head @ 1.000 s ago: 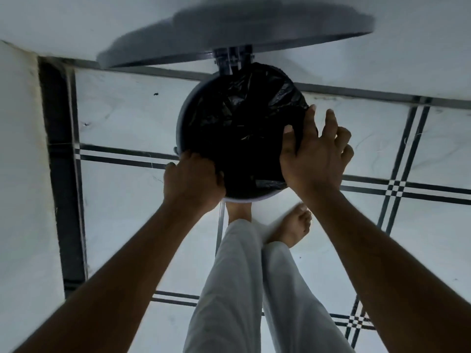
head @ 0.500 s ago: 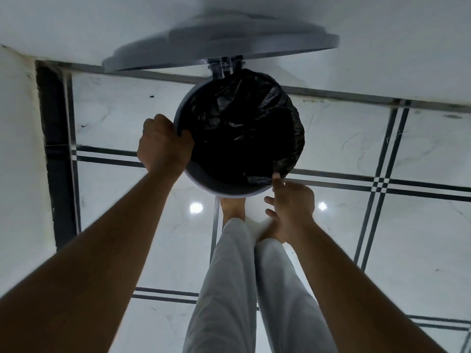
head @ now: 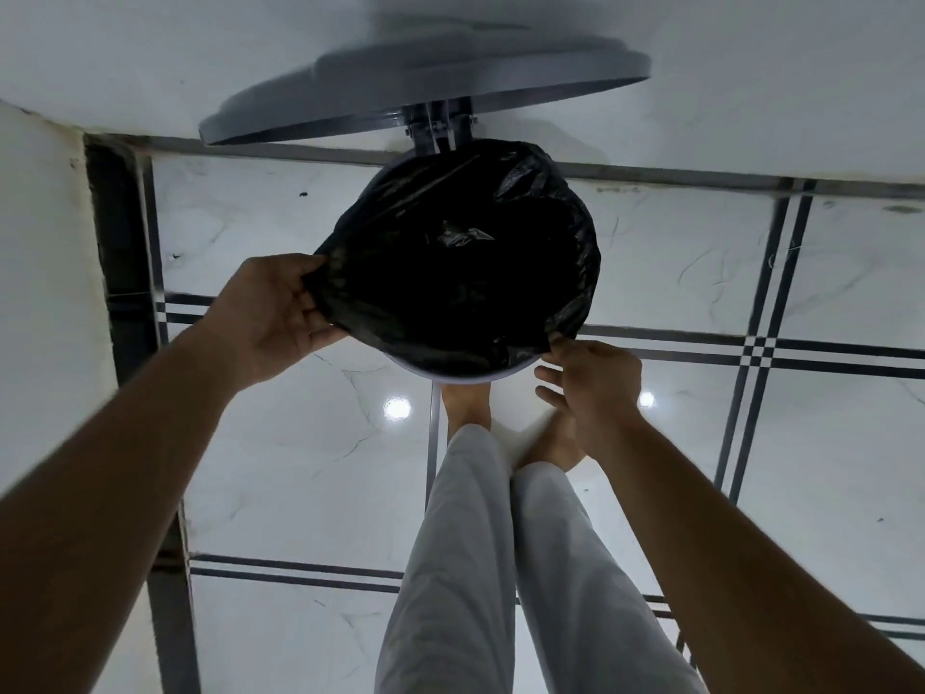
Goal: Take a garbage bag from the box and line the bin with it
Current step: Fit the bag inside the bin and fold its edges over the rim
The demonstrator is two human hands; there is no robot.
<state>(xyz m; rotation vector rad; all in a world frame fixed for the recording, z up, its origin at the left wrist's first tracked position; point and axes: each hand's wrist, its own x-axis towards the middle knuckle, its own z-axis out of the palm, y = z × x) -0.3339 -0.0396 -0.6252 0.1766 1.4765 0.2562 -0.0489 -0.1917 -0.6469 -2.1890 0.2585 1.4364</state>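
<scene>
Looking straight down, I see the black garbage bag point(head: 460, 273) draped over the round bin point(head: 465, 375), covering its mouth; only a pale strip of rim shows at 6 o'clock. My left hand point(head: 273, 313) grips the bag's edge at 9 o'clock, fingers curled around the plastic. My right hand point(head: 593, 380) pinches the bag's edge at about 4 o'clock, its other fingers loosely spread. The grey lid point(head: 425, 97) stands open at 12 o'clock. My bare feet sit just below the bin on the white tiled floor point(head: 300, 468).
</scene>
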